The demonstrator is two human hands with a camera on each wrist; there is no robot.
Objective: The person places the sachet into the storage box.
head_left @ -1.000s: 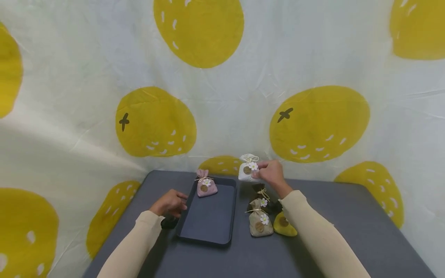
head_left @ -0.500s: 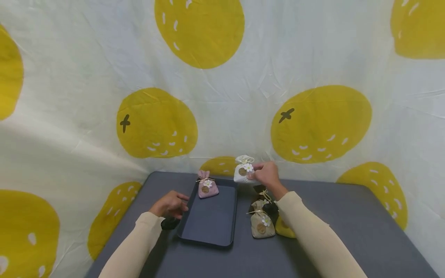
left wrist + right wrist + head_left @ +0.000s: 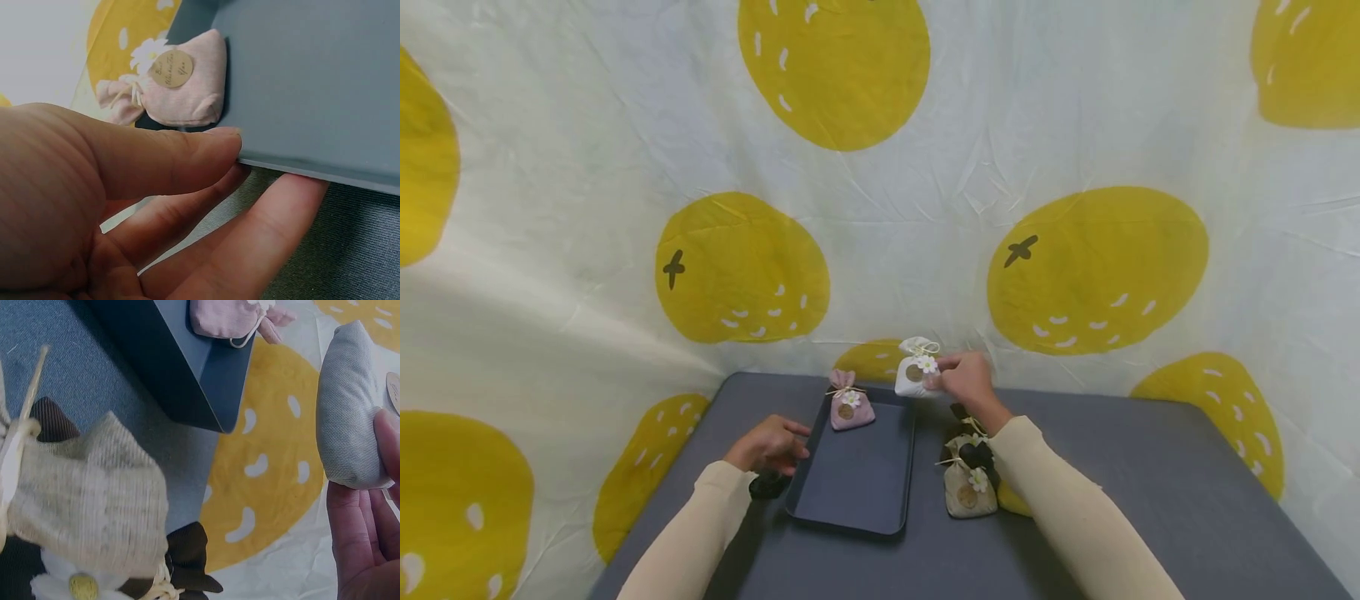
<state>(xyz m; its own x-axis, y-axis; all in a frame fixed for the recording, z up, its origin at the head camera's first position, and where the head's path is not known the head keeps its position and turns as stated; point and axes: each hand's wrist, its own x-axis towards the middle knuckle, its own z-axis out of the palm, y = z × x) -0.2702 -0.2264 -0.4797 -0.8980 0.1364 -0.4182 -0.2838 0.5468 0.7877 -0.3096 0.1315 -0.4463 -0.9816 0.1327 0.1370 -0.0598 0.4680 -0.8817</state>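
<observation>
My right hand [image 3: 967, 381] pinches a white drawstring pouch [image 3: 914, 377] between thumb and fingers, raised over the far right corner of a dark grey tray [image 3: 850, 523]. A white flower and a round brown tag decorate it. On the left, my left hand [image 3: 772, 443] holds the tray's side rim; in the left wrist view the thumb [image 3: 206, 153] lies at the edge with a fingertip just below it. A pink pouch [image 3: 852, 411] with flower and tag sits in the tray's far left corner.
Right of the tray, a beige pouch [image 3: 968, 497] lies beside a dark brown pouch [image 3: 958, 412], partly hidden, and a yellow pouch [image 3: 1013, 500], mostly behind the right sleeve. A white curtain with yellow fruit shapes [image 3: 741, 267] hangs behind the grey table [image 3: 1120, 467].
My right hand has moved the white pouch left, from beside the tray to over its far right corner. The right sleeve now covers more of the yellow pouch. My left hand stays at the rim.
</observation>
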